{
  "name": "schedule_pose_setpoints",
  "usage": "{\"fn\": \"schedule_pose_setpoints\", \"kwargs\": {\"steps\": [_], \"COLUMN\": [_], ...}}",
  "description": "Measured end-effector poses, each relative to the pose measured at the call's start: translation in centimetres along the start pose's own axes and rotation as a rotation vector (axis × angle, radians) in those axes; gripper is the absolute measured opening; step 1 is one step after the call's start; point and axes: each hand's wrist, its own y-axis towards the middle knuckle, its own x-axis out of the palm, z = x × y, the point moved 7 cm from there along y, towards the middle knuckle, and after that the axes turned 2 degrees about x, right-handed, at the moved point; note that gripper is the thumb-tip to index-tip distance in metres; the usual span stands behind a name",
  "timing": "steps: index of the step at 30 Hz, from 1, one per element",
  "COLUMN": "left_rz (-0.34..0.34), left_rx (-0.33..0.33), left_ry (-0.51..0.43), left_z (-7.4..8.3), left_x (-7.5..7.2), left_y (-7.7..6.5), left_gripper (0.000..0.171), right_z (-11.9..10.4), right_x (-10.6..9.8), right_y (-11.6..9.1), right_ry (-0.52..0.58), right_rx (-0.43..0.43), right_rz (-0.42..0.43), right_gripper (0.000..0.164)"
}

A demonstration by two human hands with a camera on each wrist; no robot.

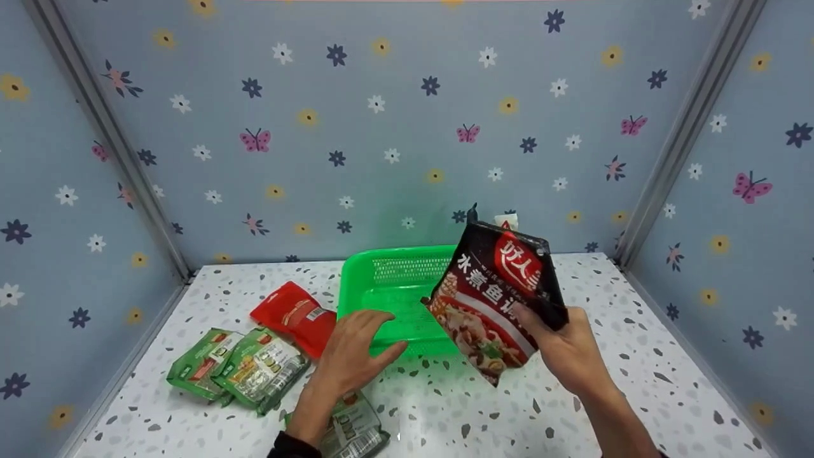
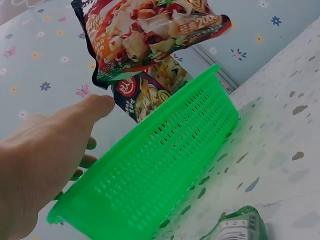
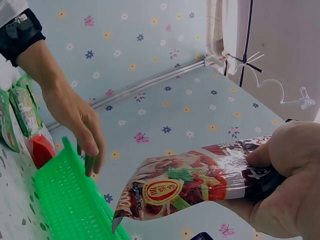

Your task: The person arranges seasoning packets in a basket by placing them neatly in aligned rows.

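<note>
My right hand (image 1: pixel 569 346) grips a black and red seasoning packet (image 1: pixel 489 299) by its lower right edge, thumb across the printed front. The packet is held tilted above the right part of a green plastic basket (image 1: pixel 397 308). Beyond the basket's rim in the left wrist view, a second dark packet (image 2: pixel 137 97) with a food picture stands partly hidden. My left hand (image 1: pixel 356 350) hovers at the basket's front left corner, fingers spread loosely and nothing in them. Just beyond it lies a red packet (image 1: pixel 296 315).
Two green packets (image 1: pixel 203 366) overlap at the left of the speckled white table (image 1: pixel 483 420). Another green packet (image 1: pixel 356 429) lies by the front edge, partly under my left forearm. Flower-patterned panels (image 1: pixel 394 127) enclose the back and both sides.
</note>
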Motion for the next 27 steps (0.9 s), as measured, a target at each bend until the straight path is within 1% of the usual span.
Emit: {"fn": "schedule_pose_setpoints", "kwargs": {"steps": [5, 8, 10, 13, 16, 19, 22, 26, 27], "left_rz": [-0.063, -0.064, -0.057, -0.054, -0.063, -0.073, -0.074, -0.074, -0.076], "left_rx": [0.032, 0.060, 0.069, 0.060, 0.033, 0.022, 0.030, 0.034, 0.033], "left_ry": [0.146, 0.216, 0.245, 0.247, 0.233, 0.232, 0.247, 0.262, 0.262], "left_z": [-0.2, 0.0, 0.1, 0.1, -0.2, -0.2, -0.1, 0.0, 0.0], "left_x": [1.3, 1.7, 1.8, 1.8, 1.7, 1.8, 1.9, 2.0, 2.1], "left_y": [-0.3, -0.4, -0.5, -0.5, -0.5, -0.5, -0.5, -0.4, -0.4], "left_gripper": [0.044, 0.034, 0.029, 0.028, 0.030, 0.030, 0.030, 0.032, 0.032], "right_z": [0.2, 0.3, 0.2, -0.3, -1.0, -1.7, -2.1, -2.0, -1.8], "right_x": [-0.3, -0.3, -0.3, 0.0, 0.8, 1.7, 2.8, 4.1, 4.5], "right_y": [0.0, 0.0, 0.1, 0.8, 2.1, 3.7, 5.4, 7.4, 7.9], "right_ry": [-0.001, -0.002, 0.014, 0.040, 0.055, 0.046, 0.031, -0.001, -0.015], "right_rx": [0.035, 0.055, 0.053, 0.018, -0.040, -0.079, -0.110, -0.142, -0.148], "right_rz": [0.038, 0.062, 0.088, 0.141, 0.176, 0.188, 0.194, 0.201, 0.202], "right_gripper": [0.049, 0.051, 0.049, 0.042, 0.035, 0.035, 0.033, 0.026, 0.026]}}
